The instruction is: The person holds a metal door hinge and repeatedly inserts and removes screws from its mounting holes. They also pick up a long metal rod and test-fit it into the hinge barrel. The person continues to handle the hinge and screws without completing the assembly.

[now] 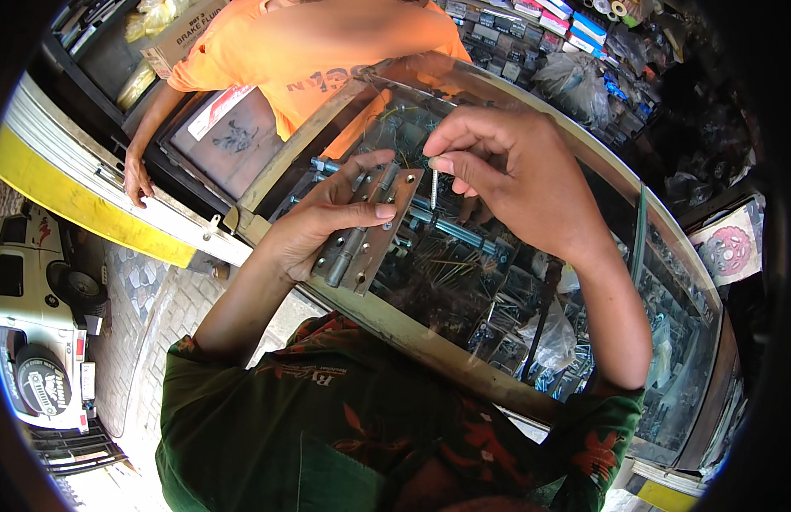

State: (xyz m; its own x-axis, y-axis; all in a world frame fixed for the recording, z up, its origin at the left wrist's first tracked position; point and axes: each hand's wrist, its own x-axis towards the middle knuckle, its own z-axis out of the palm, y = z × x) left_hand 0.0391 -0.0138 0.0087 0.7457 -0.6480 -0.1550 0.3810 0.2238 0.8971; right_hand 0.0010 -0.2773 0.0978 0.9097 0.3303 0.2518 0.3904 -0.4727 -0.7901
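Note:
A metal butt hinge (pixel 355 243) with screw holes along its leaves lies in my left hand (pixel 314 218), the thumb pressed over its face and the fingers behind it. One screw head (pixel 387 226) shows in a hole beside my thumb tip. My right hand (pixel 506 166) pinches a slim silver screw (pixel 434 186) between thumb and forefinger, its shank pointing down. The screw is just right of the hinge and apart from it. Both hands are above a glass-topped display case (pixel 430 328).
Beneath the glass lie bolts, loose hardware and a plastic bag (pixel 551 337). Across the case stands a person in an orange shirt (pixel 327 60), one hand (pixel 139 181) by the counter edge. Shelves of boxed goods (pixel 532 43) fill the back right. A vehicle (pixel 41 316) is parked at left.

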